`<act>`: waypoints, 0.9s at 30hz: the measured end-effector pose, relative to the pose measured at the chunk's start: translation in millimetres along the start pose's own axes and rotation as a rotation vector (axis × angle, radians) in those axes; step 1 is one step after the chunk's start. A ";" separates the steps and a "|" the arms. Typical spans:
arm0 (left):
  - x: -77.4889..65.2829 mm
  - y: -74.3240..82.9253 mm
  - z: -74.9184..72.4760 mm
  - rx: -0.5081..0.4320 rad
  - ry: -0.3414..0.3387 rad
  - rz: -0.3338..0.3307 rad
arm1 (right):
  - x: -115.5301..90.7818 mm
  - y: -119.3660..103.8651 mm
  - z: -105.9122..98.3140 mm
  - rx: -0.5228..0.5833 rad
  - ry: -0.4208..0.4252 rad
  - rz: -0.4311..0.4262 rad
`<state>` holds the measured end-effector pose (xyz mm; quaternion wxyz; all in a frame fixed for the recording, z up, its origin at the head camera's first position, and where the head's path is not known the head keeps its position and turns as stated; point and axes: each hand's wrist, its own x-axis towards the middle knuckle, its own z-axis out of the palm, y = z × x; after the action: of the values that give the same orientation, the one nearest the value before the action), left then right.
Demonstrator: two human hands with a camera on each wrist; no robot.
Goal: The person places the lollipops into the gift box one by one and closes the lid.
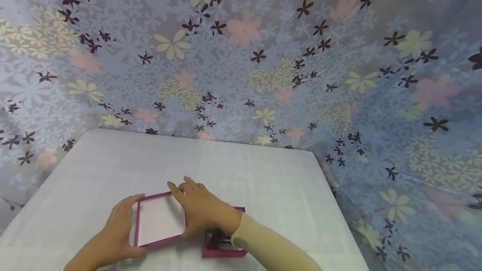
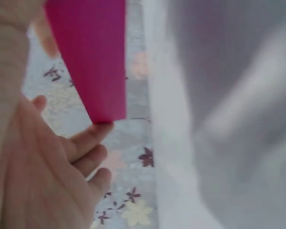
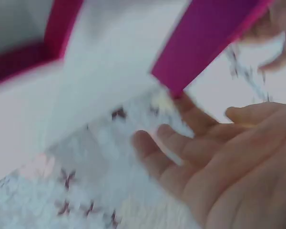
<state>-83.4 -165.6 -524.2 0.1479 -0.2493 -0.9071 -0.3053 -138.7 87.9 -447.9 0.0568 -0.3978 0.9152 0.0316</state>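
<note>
Both hands hold a shallow square box lid (image 1: 160,220) with magenta sides and a white inside that faces the head camera. My left hand (image 1: 116,231) grips its left side, fingers at the upper corner and thumb at the lower one. On the opposite side, my right hand (image 1: 201,209) holds the lid between thumb and fingers. In the left wrist view, a fingertip touches the end of the lid's magenta side (image 2: 97,62). A magenta box (image 1: 225,254) sits under the right forearm, which partly hides it; dark and green contents show inside, too unclear to name.
A white cloth covers the table (image 1: 278,187), whose far edge meets a flower-patterned fabric (image 1: 222,70) hanging behind. The same fabric hangs along the right side. In the right wrist view, a corner of the magenta box (image 3: 52,47) appears at the upper left.
</note>
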 end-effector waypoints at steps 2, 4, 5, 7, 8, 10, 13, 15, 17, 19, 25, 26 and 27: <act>3.6 7.6 -5.6 -0.053 -0.032 -0.048 | -11.2 8.7 -9.5 0.149 0.054 -0.016; 7.6 17.1 -9.3 -0.132 -0.066 -0.092 | -25.2 18.0 -14.6 0.300 0.124 -0.036; 9.7 22.3 -10.1 -0.171 -0.083 -0.112 | -33.6 22.0 -15.5 0.384 0.160 -0.038; 14.0 33.1 -8.8 -0.258 -0.097 -0.107 | -52.2 28.1 -13.3 0.573 0.232 -0.020; 16.2 38.9 -6.8 -0.296 -0.109 -0.102 | -61.6 30.0 -9.6 0.668 0.284 -0.006; 20.1 48.2 1.5 -0.384 -0.104 -0.060 | -80.2 30.5 -1.3 0.834 0.394 0.041; 25.6 62.3 20.6 -0.406 -0.077 0.041 | -103.8 25.8 8.8 1.056 0.523 0.143; 29.9 68.6 35.4 -0.375 -0.026 0.148 | -115.9 22.4 10.5 1.152 0.574 0.223; 34.0 73.7 48.2 -0.330 0.027 0.235 | -126.2 20.4 8.7 1.217 0.605 0.301; 37.9 76.9 58.3 -0.299 0.080 0.303 | -135.2 20.7 6.1 1.235 0.642 0.363; 55.0 78.4 76.4 -0.288 0.268 0.588 | -158.7 25.1 0.4 1.160 0.696 0.550; 58.0 78.9 78.1 -0.274 0.300 0.640 | -161.2 25.9 0.0 1.158 0.685 0.573; 60.1 79.4 78.2 -0.247 0.329 0.675 | -162.5 25.7 -0.3 1.169 0.669 0.588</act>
<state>-99.4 -40.0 -521.1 0.3520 -0.4973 -0.6947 -0.3822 -47.5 223.1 -426.4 -0.0336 -0.0289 0.8200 -0.5707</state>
